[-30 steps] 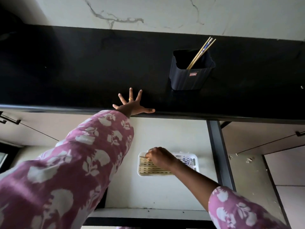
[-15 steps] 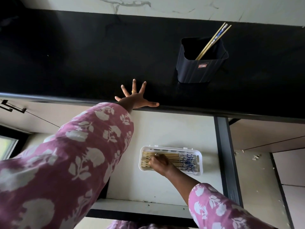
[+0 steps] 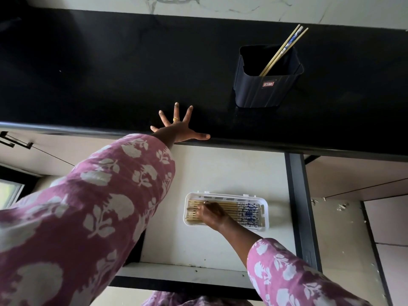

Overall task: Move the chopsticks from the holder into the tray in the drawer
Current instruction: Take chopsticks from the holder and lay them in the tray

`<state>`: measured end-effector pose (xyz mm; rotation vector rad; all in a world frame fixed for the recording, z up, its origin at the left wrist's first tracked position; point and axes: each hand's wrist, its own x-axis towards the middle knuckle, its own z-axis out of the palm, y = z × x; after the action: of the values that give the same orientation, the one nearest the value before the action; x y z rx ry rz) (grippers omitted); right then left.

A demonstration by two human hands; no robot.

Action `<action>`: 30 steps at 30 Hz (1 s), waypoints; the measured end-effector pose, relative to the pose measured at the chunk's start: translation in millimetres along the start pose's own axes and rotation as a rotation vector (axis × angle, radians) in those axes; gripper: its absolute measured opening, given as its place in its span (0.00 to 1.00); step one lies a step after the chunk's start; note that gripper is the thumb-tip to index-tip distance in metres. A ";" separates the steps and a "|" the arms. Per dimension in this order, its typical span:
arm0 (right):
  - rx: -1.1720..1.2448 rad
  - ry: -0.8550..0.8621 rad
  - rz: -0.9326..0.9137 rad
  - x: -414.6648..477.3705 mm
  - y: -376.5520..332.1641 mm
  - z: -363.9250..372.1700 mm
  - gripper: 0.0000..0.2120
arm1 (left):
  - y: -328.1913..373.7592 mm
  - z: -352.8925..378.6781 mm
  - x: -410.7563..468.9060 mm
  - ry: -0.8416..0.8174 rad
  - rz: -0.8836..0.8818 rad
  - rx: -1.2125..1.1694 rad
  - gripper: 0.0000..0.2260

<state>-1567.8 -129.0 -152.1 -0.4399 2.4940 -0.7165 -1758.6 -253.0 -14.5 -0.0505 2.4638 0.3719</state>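
A dark square holder (image 3: 265, 91) stands on the black counter (image 3: 106, 74) at the right, with three chopsticks (image 3: 284, 46) leaning out of its far corner. Below, the open drawer (image 3: 220, 168) holds a white tray (image 3: 223, 193) filled with several chopsticks (image 3: 245, 212) lying side by side, blue-patterned ends to the right. My right hand (image 3: 212, 214) is down in the tray, its fingers curled on the plain left ends of those chopsticks. My left hand (image 3: 178, 129) presses flat on the counter's front edge, fingers spread wide.
A dark vertical cabinet post (image 3: 298, 206) borders the drawer on the right, with closed cabinet fronts (image 3: 364, 177) beyond it. A black handle (image 3: 15, 142) sits on the drawer front at the left. A marbled wall (image 3: 220, 5) runs behind the counter.
My right hand has shifted from over the tray's left part down onto the chopsticks' left ends. The left hand stays planted on the counter edge. The view has tilted slightly.
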 end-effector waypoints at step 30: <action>-0.406 1.296 -0.107 17.3 29.7 -293.8 0.05 | -3.2 -3.1 -5.7 0.009 0.036 -0.033 0.51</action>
<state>-1747.7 5.6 40.3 -0.2602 3.9019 -0.6116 -1755.6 -257.2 -9.5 -0.0212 2.4708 0.4290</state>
